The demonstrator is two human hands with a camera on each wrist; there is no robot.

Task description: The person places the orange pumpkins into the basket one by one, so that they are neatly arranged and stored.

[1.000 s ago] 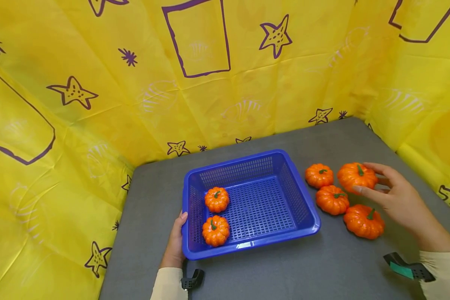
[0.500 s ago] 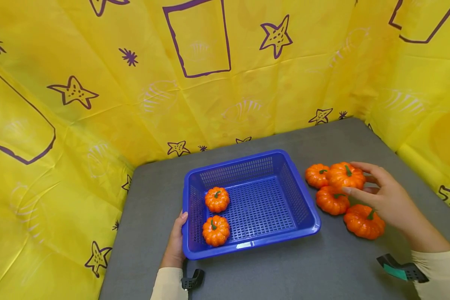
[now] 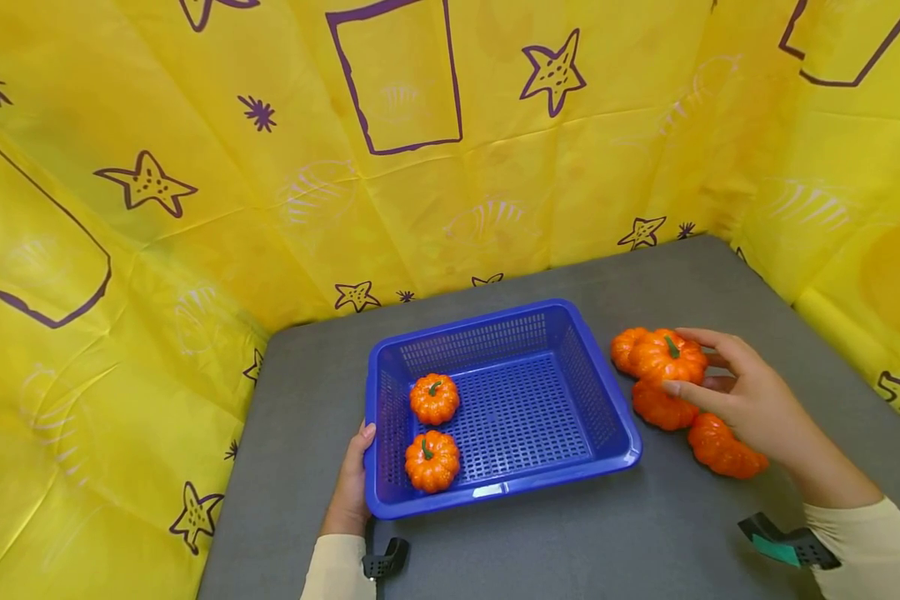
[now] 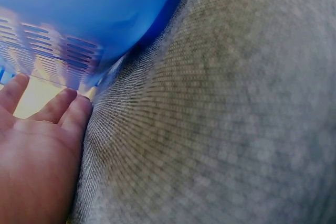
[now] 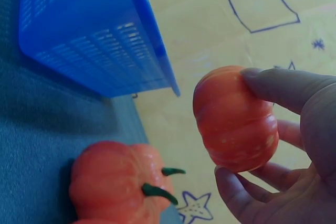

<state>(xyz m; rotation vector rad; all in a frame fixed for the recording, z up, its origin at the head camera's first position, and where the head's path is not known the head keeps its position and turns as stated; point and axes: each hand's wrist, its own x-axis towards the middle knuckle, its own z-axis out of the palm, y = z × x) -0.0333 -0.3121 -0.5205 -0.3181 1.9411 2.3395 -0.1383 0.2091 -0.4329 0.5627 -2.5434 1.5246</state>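
My right hand (image 3: 757,408) pinches a small orange pumpkin (image 3: 669,357) between thumb and fingers, its green stem upward. In the right wrist view this pumpkin (image 5: 236,119) hangs above the table, apart from the basket wall. Below and around it, three similar pumpkins rest on the table, partly covered by the held one and the hand; the nearest pumpkin (image 3: 723,450) lies under the wrist. My left hand (image 3: 348,487) holds the blue plastic basket (image 3: 495,490) at its left side, thumb at the rim, fingers (image 4: 50,108) against the slotted outer wall. Inside the basket sit two pumpkins (image 3: 433,399), along its left side.
A grey cloth (image 3: 562,550) covers the table. Yellow sheets (image 3: 270,208) with purple starfish drawings rise behind it and on both sides. Black straps (image 3: 787,542) with camera mounts sit on both wrists.
My right hand has moved left with the pumpkin, which now overlaps the pumpkins by the basket's right side. The left hand and the basket have stayed put.
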